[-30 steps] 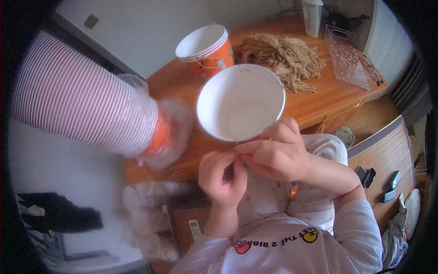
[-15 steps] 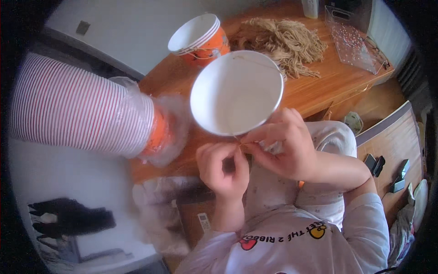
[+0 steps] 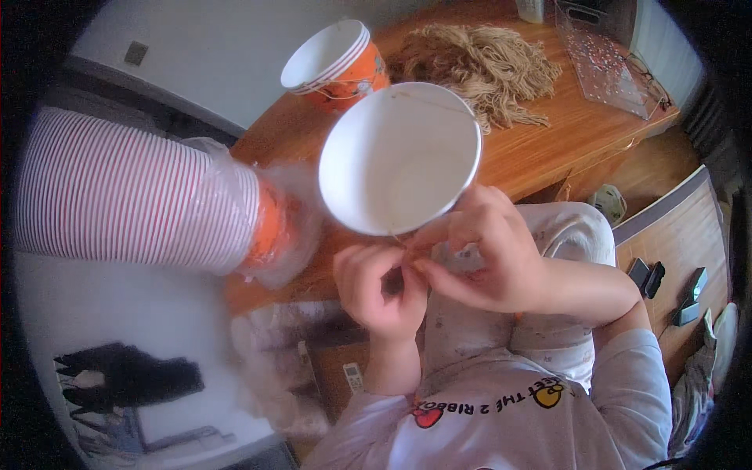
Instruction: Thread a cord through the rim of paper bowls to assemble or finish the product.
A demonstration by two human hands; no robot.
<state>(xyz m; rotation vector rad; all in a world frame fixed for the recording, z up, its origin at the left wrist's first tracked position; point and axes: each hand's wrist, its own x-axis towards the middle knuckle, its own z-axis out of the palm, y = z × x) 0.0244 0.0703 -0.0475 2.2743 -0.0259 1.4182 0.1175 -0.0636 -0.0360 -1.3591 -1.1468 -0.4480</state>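
A large paper bucket (image 3: 399, 160) with a white inside tilts its mouth toward me at the near edge of the desk. Thin tan string (image 3: 399, 237) comes off its near rim, and another stretch crosses inside the far rim. My left hand (image 3: 378, 288) is closed just below that rim, thumb and forefinger pinching the string. Meeting it from the right, my right hand (image 3: 493, 254) pinches the same string, fingertips against the left hand's. The exact twist of string between the fingertips is too small to make out.
Nested orange paper buckets (image 3: 337, 70) stand on the wooden desk (image 3: 540, 164), beside a heap of tan cord (image 3: 493, 70). A clear tray (image 3: 607, 66) is at the far right. A long plastic-wrapped stack of buckets (image 3: 133, 196) lies at left. Small devices (image 3: 688, 301) rest on a board at right.
My fingertips have drawn closer together at the string. The bucket has shifted slightly left along with the whole view; both hands keep their pinch.
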